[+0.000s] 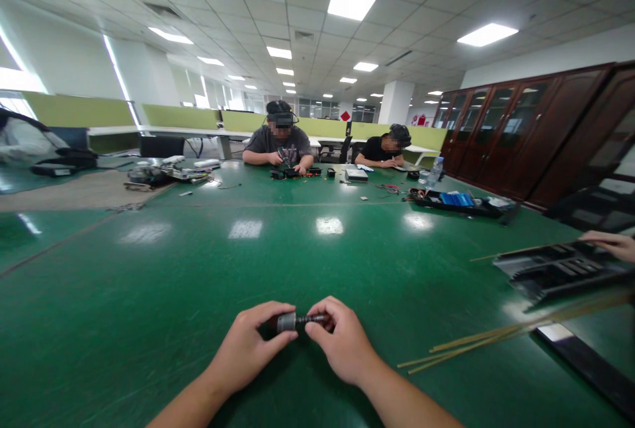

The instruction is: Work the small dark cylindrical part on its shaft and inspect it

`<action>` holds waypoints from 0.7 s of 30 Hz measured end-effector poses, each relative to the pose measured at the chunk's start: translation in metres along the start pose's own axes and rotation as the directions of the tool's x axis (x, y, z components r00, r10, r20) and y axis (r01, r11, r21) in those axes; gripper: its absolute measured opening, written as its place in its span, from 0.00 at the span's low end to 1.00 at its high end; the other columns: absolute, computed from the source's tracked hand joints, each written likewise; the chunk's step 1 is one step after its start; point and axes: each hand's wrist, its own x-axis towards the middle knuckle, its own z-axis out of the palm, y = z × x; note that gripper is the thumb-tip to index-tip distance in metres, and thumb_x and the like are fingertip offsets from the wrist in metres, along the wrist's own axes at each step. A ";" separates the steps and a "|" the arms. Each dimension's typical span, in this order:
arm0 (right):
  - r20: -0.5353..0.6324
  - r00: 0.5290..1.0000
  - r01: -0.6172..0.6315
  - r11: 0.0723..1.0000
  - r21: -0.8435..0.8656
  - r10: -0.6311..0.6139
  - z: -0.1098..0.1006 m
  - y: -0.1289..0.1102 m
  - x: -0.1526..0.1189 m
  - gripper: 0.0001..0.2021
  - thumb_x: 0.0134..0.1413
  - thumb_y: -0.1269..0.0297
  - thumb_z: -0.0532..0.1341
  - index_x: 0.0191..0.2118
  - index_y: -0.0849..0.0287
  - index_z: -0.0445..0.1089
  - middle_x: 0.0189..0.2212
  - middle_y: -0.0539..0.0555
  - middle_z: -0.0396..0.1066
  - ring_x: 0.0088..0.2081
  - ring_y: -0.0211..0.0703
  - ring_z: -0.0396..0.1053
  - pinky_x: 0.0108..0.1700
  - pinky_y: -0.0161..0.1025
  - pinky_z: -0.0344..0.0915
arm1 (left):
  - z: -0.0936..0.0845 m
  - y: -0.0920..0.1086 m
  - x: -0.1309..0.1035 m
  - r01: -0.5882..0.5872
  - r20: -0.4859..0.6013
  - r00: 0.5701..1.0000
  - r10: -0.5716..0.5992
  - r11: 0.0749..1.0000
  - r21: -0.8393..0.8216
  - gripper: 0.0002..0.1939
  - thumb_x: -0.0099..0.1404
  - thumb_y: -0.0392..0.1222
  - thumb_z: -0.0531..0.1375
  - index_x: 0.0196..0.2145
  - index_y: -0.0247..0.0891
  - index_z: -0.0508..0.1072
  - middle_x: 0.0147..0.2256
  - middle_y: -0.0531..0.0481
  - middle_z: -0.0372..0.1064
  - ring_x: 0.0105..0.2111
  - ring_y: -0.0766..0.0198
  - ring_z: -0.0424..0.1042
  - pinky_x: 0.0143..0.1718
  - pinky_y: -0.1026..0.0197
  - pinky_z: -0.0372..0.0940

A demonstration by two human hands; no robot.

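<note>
A short grey metal cylinder (pixel 286 323) with a dark, ridged shaft (pixel 303 319) lies level in front of me, just above or on the green tabletop. My left hand (pixel 253 342) grips the cylinder between thumb and fingers. From the other side, my right hand (pixel 340 339) pinches the far end of the shaft. My fingers partly cover both ends, and I cannot tell whether the cylinder and shaft are one piece.
Thin yellowish rods (pixel 466 342) lie to my right, near a black ridged housing (pixel 560 269) touched by another person's hand (pixel 610 243). Two people sit across the green table (pixel 198 269). A black tray (pixel 454 202) and a bottle (pixel 435 173) stand at the back right.
</note>
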 end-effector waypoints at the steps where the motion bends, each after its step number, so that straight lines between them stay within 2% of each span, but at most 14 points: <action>1: 0.001 1.000 0.000 1.000 0.002 0.000 0.000 0.000 0.000 0.05 0.52 0.69 0.62 0.36 0.57 0.72 0.32 0.49 0.69 0.32 0.37 0.66 0.34 0.33 0.60 | 0.000 0.000 0.000 0.001 0.001 1.000 -0.001 1.000 -0.002 0.15 0.60 0.44 0.66 0.46 0.48 0.75 0.43 0.51 0.76 0.44 0.57 0.74 0.49 0.57 0.68; 10: 0.003 1.000 -0.015 1.000 0.019 0.015 0.000 0.001 0.000 0.05 0.52 0.69 0.62 0.37 0.58 0.72 0.32 0.49 0.69 0.31 0.37 0.66 0.34 0.33 0.61 | 0.000 -0.002 -0.001 -0.013 -0.009 1.000 0.013 1.000 -0.006 0.15 0.61 0.45 0.66 0.47 0.45 0.75 0.43 0.48 0.75 0.44 0.55 0.74 0.48 0.55 0.68; 21: 0.007 1.000 -0.019 0.999 0.047 0.018 -0.001 0.000 0.001 0.05 0.54 0.69 0.61 0.37 0.57 0.72 0.32 0.49 0.68 0.31 0.37 0.65 0.33 0.33 0.60 | -0.001 0.000 -0.001 0.005 -0.007 1.000 -0.005 1.000 -0.003 0.15 0.61 0.45 0.66 0.46 0.47 0.75 0.43 0.51 0.75 0.44 0.57 0.74 0.48 0.57 0.67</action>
